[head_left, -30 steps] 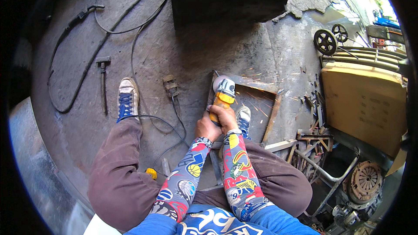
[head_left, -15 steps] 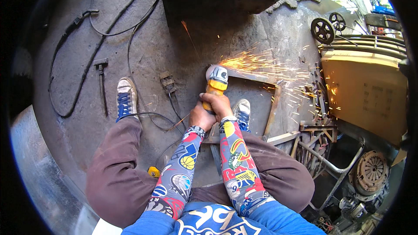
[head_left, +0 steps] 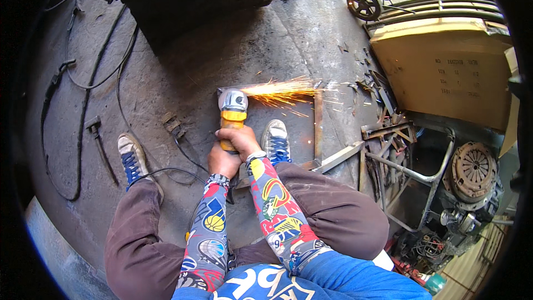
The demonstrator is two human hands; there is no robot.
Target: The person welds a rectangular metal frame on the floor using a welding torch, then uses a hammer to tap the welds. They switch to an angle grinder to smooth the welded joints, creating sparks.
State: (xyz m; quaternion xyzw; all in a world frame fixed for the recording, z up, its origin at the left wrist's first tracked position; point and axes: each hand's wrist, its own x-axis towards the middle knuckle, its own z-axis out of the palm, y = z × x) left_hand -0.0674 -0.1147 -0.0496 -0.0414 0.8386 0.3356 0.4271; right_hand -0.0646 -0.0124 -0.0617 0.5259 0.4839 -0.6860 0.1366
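A yellow angle grinder [head_left: 233, 115] with a silver head is gripped in both hands, its head against the left end of a flat metal frame [head_left: 318, 125] on the floor. Orange sparks [head_left: 280, 92] stream rightward along the frame's far bar. My right hand [head_left: 244, 140] wraps around the grinder body, just behind the yellow collar. Closer to me, my left hand [head_left: 223, 161] is closed around the rear of the body. The grinder's disc is mostly hidden by its head. My shoes stand on either side of the work.
At left lie a hammer [head_left: 100, 145], a looping black cable [head_left: 83, 128] and a metal clamp [head_left: 173, 124]. A large dark block [head_left: 194, 5] stands ahead. To the right are a cardboard box [head_left: 444, 72], metal scraps [head_left: 383, 97], a tubular frame [head_left: 405, 172] and a rusty clutch cover [head_left: 473, 172].
The whole view has swung, so the scene sits further left. Sparks that fanned widely up and right now run in a narrower stream along the bar. Both hands keep their grip on the grinder.
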